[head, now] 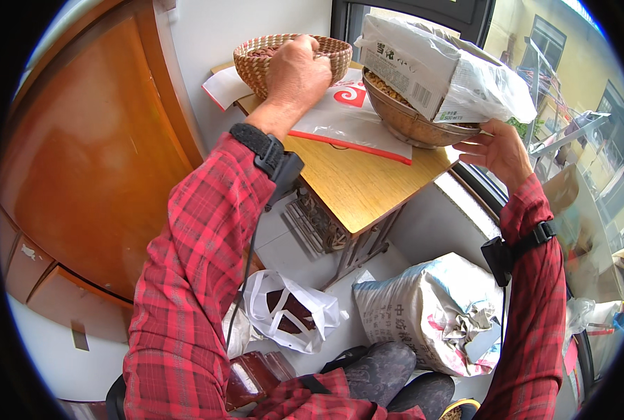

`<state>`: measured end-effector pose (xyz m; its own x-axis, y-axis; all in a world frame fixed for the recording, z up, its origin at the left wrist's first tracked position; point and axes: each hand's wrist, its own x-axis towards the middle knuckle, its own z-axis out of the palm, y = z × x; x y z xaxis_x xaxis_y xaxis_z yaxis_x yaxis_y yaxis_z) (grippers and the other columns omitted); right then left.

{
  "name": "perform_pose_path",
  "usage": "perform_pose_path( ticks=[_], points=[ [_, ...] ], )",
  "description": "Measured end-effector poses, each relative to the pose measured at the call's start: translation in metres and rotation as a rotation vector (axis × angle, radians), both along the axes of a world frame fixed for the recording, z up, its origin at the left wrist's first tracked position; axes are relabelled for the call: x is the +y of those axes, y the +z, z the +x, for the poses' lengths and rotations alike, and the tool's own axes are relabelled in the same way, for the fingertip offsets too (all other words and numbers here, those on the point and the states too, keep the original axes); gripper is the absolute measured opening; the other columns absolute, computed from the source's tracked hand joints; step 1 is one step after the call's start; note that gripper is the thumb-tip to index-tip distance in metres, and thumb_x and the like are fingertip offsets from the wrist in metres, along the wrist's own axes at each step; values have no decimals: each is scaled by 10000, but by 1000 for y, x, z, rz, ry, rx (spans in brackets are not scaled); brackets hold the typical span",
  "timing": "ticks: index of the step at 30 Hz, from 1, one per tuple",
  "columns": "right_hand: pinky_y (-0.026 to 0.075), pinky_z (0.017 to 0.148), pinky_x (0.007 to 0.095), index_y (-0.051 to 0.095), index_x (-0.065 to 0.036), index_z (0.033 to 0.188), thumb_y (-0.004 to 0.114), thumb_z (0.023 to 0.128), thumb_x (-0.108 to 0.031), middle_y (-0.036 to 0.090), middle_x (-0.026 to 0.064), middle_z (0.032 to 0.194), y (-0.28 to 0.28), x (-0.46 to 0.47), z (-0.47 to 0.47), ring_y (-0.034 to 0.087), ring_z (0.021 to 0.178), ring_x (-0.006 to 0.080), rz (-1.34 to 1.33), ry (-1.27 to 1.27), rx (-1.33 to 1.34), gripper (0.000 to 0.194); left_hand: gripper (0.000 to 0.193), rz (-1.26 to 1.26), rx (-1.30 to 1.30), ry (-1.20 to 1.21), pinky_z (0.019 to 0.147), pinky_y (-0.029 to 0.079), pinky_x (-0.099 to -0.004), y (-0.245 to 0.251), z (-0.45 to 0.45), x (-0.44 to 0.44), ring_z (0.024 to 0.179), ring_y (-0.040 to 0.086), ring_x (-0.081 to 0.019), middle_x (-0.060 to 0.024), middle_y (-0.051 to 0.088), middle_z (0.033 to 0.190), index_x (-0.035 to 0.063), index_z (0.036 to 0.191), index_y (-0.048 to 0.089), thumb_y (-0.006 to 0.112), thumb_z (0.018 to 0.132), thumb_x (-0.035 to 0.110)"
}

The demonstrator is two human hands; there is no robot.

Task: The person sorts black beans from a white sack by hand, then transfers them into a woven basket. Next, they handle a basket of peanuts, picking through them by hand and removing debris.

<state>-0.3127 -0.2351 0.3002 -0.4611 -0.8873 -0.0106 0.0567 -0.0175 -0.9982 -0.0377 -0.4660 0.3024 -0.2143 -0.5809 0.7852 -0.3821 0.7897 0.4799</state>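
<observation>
A round woven basket (249, 73) holds small reddish-brown pieces, perhaps shelled peanuts. My left hand (300, 71) grips its near rim, over the left end of a wooden table (354, 184). On the table's right side sits a brown metal bowl (414, 123) of yellowish-brown bits. A cardboard box (409, 79), partly wrapped in clear plastic, rests tilted on the bowl and bears writing. My right hand (503, 149) is at the bowl's right side, fingers spread and fingertips near or touching its wall. Beneath basket and bowl lies a white plastic bag (317, 123) with red edging.
Under the table is an iron sewing-machine treadle (317, 223). A white tote bag (256, 307) and a large printed woven sack (390, 304) stand on the floor by my legs. A wooden door (96, 157) is at left, a window (579, 157) at right.
</observation>
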Motion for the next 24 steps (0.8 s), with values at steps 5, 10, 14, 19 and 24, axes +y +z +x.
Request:
perform_pose_path(
  ticks=[5, 10, 14, 19, 24],
  points=[
    [574, 840, 532, 438, 78, 1237, 483, 873, -184, 590, 245, 1050, -1, 0, -4, 651, 980, 412, -9, 5, -37, 451, 376, 50, -413, 94, 898, 489, -428, 8, 51, -51, 1010, 626, -373, -202, 672, 1038, -3, 1118, 609, 678, 813, 205],
    [578, 827, 537, 442, 87, 1204, 477, 872, -176, 586, 243, 1030, 1, -2, -5, 656, 961, 415, -7, 18, -10, 425, 387, -20, -523, 197, 944, 480, -442, -2, 55, -63, 1129, 576, -376, -198, 593, 1176, 6, 1095, 614, 733, 805, 232],
    [580, 825, 540, 444, 93, 1197, 467, 873, -166, 586, 255, 1048, 3, -1, -3, 659, 953, 419, 23, -6, -17, 416, 351, -56, -512, 211, 922, 481, -450, -4, 52, -64, 1090, 589, -383, -212, 601, 1130, -3, 1065, 617, 732, 800, 197],
    [575, 841, 549, 442, 101, 1203, 460, 872, -162, 586, 263, 1063, 4, -1, -3, 654, 968, 425, 8, 8, -7, 423, 270, -122, -450, 171, 875, 485, -450, -2, 52, -62, 1018, 610, -389, -209, 632, 1022, -27, 945, 622, 748, 767, 132],
    [571, 844, 556, 437, 107, 1208, 460, 877, -168, 584, 264, 1060, 2, -2, -3, 648, 987, 424, 9, 9, -4, 431, 282, -167, -452, 162, 850, 521, -454, 8, 59, -54, 935, 649, -407, -238, 665, 953, -37, 919, 662, 745, 723, 147]
  ],
)
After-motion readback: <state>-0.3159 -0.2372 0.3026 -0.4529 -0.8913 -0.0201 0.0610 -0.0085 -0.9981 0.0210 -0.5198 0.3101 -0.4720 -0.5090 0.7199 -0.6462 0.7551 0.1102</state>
